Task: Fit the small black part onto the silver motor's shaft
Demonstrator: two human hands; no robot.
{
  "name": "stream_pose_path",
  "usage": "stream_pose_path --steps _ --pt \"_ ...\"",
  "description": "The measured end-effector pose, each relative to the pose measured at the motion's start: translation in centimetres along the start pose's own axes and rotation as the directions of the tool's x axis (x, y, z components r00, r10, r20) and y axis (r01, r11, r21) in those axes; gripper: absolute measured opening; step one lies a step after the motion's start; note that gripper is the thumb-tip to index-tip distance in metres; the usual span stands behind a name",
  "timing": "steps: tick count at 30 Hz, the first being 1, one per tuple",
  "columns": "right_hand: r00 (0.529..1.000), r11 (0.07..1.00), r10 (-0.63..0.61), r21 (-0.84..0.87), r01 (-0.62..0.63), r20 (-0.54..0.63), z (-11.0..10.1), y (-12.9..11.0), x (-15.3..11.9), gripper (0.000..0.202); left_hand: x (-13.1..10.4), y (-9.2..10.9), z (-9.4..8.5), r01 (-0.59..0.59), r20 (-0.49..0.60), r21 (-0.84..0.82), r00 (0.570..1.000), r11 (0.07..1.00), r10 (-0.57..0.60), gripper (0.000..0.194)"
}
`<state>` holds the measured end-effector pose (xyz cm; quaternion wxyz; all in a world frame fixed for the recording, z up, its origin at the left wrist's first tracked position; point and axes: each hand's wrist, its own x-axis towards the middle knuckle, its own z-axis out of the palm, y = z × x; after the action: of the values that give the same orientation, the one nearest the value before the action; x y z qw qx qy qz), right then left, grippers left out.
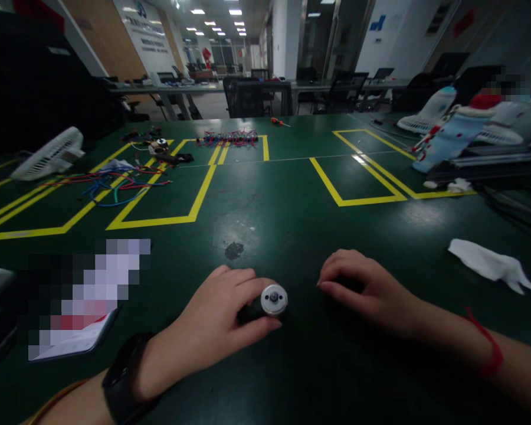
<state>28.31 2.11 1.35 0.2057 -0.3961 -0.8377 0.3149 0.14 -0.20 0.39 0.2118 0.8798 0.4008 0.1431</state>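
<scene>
A small metal motor (274, 300), its round silver end face turned up toward me, stands between the thumb and forefinger of my left hand (230, 310). A central shaft and two dark holes show on that face, while the motor's body is mostly hidden. To the right, apart from the motor, my right hand (367, 289) lies on the green table (301, 360). Its fingers curl in and the thumb tip comes close to the fingertips, with nothing visible in between.
A phone (101, 324), partly blurred, lies left of my left hand. White tissue (489, 262) is on the right. Loose wires (115, 183), a white fan (48, 156), a wire bundle (228, 139), a screwdriver (279, 122) and a light-blue bottle (451, 139) sit farther back.
</scene>
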Motion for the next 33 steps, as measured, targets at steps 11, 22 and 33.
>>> stream_pose_path --steps 11,22,33 --pt "0.967 0.966 -0.068 -0.227 0.126 0.246 -1.0 -4.0 1.3 0.039 0.1 0.1 0.0 -0.005 -0.004 -0.008 1.000 1.000 0.005 0.033" --pt "0.974 0.946 -0.224 -0.243 0.214 -0.014 0.6 -6.4 3.5 0.011 0.2 0.3 0.0 0.010 0.015 0.012 1.000 1.000 -0.011 0.022" --pt "0.998 0.975 -0.054 -0.215 0.062 0.042 0.0 -3.0 0.5 0.010 0.2 0.3 0.0 0.001 -0.006 -0.010 1.000 1.000 -0.001 0.032"
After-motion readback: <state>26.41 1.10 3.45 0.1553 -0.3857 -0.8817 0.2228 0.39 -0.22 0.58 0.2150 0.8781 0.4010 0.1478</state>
